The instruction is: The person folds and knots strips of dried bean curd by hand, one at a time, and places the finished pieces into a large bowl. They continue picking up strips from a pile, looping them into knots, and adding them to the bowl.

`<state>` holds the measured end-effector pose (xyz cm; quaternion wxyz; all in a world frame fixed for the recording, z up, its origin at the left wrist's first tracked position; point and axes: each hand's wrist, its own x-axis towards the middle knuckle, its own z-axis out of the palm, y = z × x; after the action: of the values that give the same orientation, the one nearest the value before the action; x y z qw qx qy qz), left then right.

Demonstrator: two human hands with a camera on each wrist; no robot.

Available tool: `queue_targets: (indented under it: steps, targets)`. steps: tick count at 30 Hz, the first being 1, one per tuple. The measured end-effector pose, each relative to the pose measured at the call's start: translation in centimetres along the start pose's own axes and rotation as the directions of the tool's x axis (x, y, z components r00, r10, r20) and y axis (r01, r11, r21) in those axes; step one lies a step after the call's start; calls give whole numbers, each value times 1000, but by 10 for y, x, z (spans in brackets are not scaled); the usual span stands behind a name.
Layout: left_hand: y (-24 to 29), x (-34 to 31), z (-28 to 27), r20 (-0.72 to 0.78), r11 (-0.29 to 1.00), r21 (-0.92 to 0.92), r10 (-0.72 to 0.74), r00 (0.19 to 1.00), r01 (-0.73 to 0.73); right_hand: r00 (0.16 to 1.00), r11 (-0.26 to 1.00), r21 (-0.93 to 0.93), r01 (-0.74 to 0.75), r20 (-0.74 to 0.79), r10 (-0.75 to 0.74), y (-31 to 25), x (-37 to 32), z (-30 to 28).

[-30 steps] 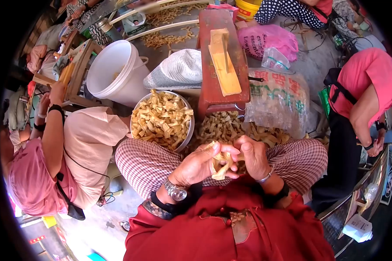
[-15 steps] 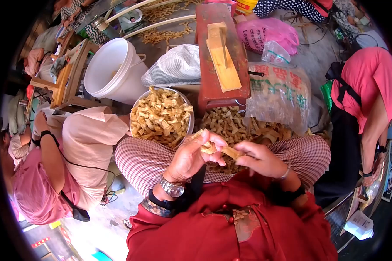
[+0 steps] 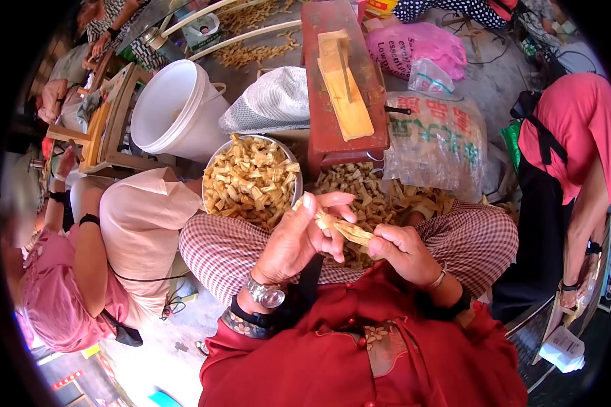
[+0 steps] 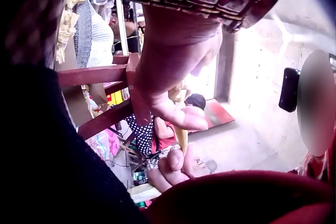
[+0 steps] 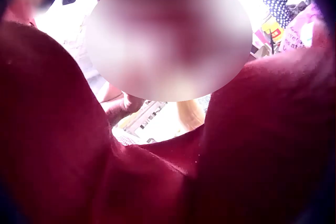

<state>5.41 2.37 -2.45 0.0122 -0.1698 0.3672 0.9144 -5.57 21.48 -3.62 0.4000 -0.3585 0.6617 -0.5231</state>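
Observation:
A pale yellow, folded strip (image 3: 352, 230) with a knot-like bunch at one end stretches between the two hands above the lap. My left hand (image 3: 293, 239) holds the bunched end between thumb and fingers, its other fingers spread. At the opposite end, my right hand (image 3: 411, 255) pinches the strip with thumb and forefinger. In the left wrist view the strip (image 4: 181, 139) runs from the left fingers down to the right hand (image 4: 169, 169). A round metal basin (image 3: 299, 178) heaped with similar knotted yellow pieces (image 3: 251, 180) stands just beyond the left knee. Red cloth fills most of the right wrist view.
More yellowish pieces (image 3: 349, 183) lie beyond the hands, below a red wooden bench (image 3: 319, 68) bearing a wooden tool (image 3: 346, 88). A white bucket (image 3: 166, 108), a mesh sack (image 3: 271, 102) and a printed plastic sack (image 3: 438, 139) stand around it. People sit at both sides.
The strip was looped around the left fingers; the right hand has since drawn its end out to the right. It now lies straighter between the hands.

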Motion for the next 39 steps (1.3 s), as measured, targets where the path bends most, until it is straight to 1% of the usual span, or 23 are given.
queue_targets:
  steps: [2,3,6,7,10,13,16,17,22,23,24,26,27,28,30,31,32,34,37,39]
  targets:
    - [-4,-3,2,-15,984,178,3,1000,0,1000,999,-33,17,-16,-17,1,0,-1]
    - [-5,-5,-1,9,969,246,-11,1000,8,1000,998,-54,22,-16,-23,0,-1,-2]
    - [-8,-3,1,-108,944,313,-77,991,108,1000,994,-105,22,-15,-24,3,-2,-1]
    - [-8,-4,6,-140,977,193,-68,988,95,1000,992,-122,22,-13,-23,4,-2,-1]
    - [-7,-6,6,-158,985,155,-46,986,70,996,987,-135,89,4,-89,0,-3,-2]
    - [-2,-11,5,-168,998,30,61,984,-56,993,988,-111,108,-45,-113,-1,-4,1]
    - [5,-15,8,-259,991,30,133,957,-130,987,981,-117,152,-37,-157,-13,-5,-7]
    - [5,-16,5,-229,990,56,139,963,-130,985,977,-138,164,-25,-169,-16,-5,-10]
    - [10,-9,8,-261,979,117,193,946,-168,970,931,-283,231,-4,-242,-26,5,-28]
    - [15,-3,10,-236,971,137,223,946,-195,954,901,-340,270,-33,-298,-23,11,-31]
    - [19,1,11,-216,963,156,251,944,-220,955,885,-394,249,-53,-292,-30,16,-37]
    - [36,16,15,-118,949,159,293,949,-274,958,851,-485,200,-86,-274,-47,28,-51]
    - [41,25,18,-153,954,140,284,946,-264,944,825,-525,211,-110,-311,-50,35,-57]
    - [47,34,19,-147,950,165,291,945,-266,927,796,-558,235,-117,-356,-52,43,-64]
    - [58,51,25,-102,925,210,342,934,-316,919,750,-624,221,-125,-375,-58,55,-79]
    - [64,57,29,-91,924,222,339,936,-313,903,709,-663,239,-117,-414,-62,62,-85]
    - [68,64,35,-128,921,226,351,927,-318,900,710,-664,235,-128,-418,-68,67,-90]
    - [75,80,31,-108,907,245,377,920,-343,885,659,-711,246,-113,-452,-73,81,-100]
    - [84,98,32,-128,906,239,387,913,-350,890,646,-733,211,-130,-438,-76,99,-111]
    - [89,107,31,-130,903,245,391,911,-353,884,630,-737,243,-99,-457,-73,112,-121]
